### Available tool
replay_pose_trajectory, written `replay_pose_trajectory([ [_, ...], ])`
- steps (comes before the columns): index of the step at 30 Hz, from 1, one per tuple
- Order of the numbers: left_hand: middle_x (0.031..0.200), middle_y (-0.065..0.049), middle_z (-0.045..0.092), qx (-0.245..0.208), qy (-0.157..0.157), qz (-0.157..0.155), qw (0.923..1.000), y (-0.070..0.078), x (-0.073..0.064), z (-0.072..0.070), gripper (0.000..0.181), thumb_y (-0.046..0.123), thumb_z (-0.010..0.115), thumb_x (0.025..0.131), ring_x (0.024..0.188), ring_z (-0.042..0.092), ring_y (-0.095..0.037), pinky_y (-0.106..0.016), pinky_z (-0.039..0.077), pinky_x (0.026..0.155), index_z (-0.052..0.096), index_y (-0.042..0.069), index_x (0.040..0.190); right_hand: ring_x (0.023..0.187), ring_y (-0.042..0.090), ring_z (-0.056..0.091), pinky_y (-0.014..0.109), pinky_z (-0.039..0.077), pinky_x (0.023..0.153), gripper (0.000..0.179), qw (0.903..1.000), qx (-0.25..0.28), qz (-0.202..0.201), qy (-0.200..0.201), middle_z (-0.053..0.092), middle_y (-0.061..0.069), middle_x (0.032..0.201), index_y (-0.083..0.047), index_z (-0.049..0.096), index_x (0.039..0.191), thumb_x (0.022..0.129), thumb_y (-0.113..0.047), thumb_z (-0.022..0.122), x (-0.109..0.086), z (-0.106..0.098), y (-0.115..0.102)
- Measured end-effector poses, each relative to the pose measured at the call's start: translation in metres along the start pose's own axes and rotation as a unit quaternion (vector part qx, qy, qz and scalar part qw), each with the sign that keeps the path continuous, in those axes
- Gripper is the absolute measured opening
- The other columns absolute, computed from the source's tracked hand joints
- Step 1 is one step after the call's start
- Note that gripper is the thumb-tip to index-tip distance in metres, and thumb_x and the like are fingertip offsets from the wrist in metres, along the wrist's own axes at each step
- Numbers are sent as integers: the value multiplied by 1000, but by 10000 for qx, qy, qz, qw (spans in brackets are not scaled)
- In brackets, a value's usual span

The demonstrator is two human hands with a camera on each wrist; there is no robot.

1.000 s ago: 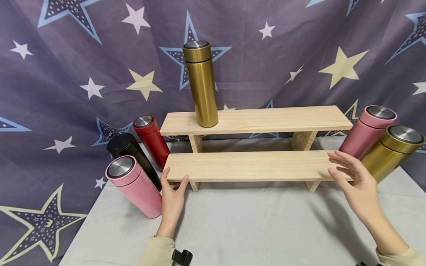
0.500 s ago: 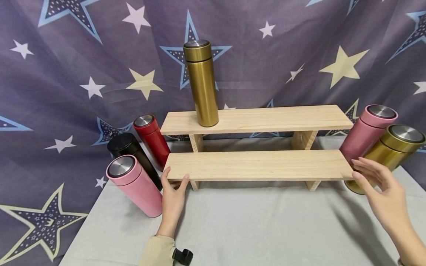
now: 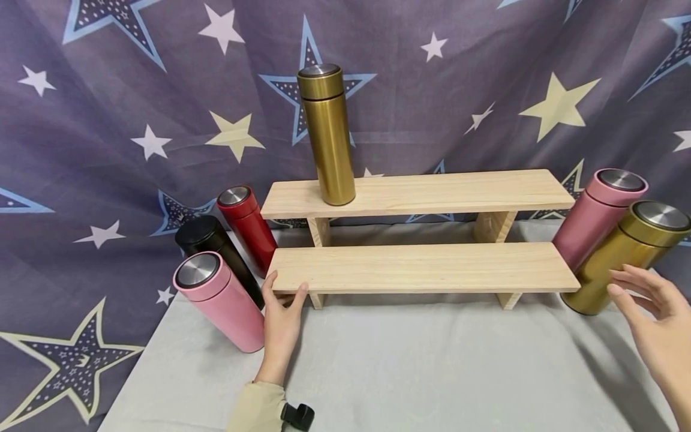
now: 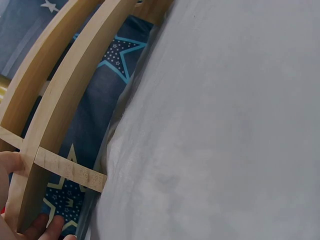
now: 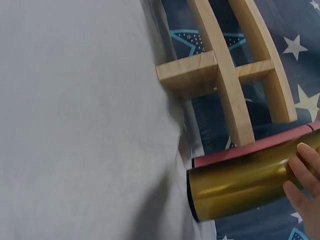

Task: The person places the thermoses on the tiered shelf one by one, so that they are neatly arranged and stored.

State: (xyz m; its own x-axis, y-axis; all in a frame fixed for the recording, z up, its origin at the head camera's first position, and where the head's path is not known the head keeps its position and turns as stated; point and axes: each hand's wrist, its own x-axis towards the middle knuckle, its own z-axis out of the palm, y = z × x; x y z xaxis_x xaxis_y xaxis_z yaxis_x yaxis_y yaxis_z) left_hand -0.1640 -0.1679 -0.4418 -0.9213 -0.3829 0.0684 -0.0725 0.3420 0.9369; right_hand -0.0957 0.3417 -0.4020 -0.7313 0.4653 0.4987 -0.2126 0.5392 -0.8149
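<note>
A two-tier wooden shelf [image 3: 426,267] stands on the grey cloth. My left hand [image 3: 281,329] grips the left end of its lower board; in the left wrist view the thumb lies over the board and fingers [image 4: 52,229] curl beneath it. My right hand [image 3: 661,327], fingers loosely bent, holds nothing and is off the shelf. Its fingertips overlap the gold thermos flask [image 3: 607,267] at the right in both the head and right wrist views. Behind that flask stands a rose-pink thermos flask [image 3: 588,219]. Another gold thermos flask [image 3: 330,150] is upright on the upper board's left part.
At the shelf's left end stand a red thermos flask [image 3: 249,231], a black flask [image 3: 198,234] and a light pink thermos flask [image 3: 232,309], close together. A star-patterned curtain [image 3: 410,132] hangs behind. Grey cloth [image 3: 421,366] spreads in front of the shelf.
My right hand has left the right end of the lower board and moved right to beside the gold thermos flask. My left hand has kept its grip on the shelf.
</note>
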Motion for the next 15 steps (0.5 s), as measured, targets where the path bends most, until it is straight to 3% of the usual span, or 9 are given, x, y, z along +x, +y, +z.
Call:
replay_pose_trajectory([
  [5,120,-22,58,5,-7,-27,10000,0,-1,0,79,43,68,93,112,56,-29,-42,43,87,23,20,154,96,-7,58,7,38,82,43,9994,207,5,268,64,-26,101,-3,61,130,90,13,62,0,-4,7],
  [10,119,-22,58,21,17,-16,10000,1,-1,0,78,42,67,94,111,56,-29,-42,44,86,23,19,154,92,-11,56,6,36,80,39,9979,5,280,586,61,-32,95,-14,64,127,93,4,65,1,-7,13],
  [15,118,-23,59,15,48,4,10000,2,-1,0,77,40,68,94,110,56,-30,-42,44,85,24,18,154,88,-13,54,6,37,78,39,9958,-145,394,818,59,-33,91,-16,64,127,92,-1,68,3,-10,27],
])
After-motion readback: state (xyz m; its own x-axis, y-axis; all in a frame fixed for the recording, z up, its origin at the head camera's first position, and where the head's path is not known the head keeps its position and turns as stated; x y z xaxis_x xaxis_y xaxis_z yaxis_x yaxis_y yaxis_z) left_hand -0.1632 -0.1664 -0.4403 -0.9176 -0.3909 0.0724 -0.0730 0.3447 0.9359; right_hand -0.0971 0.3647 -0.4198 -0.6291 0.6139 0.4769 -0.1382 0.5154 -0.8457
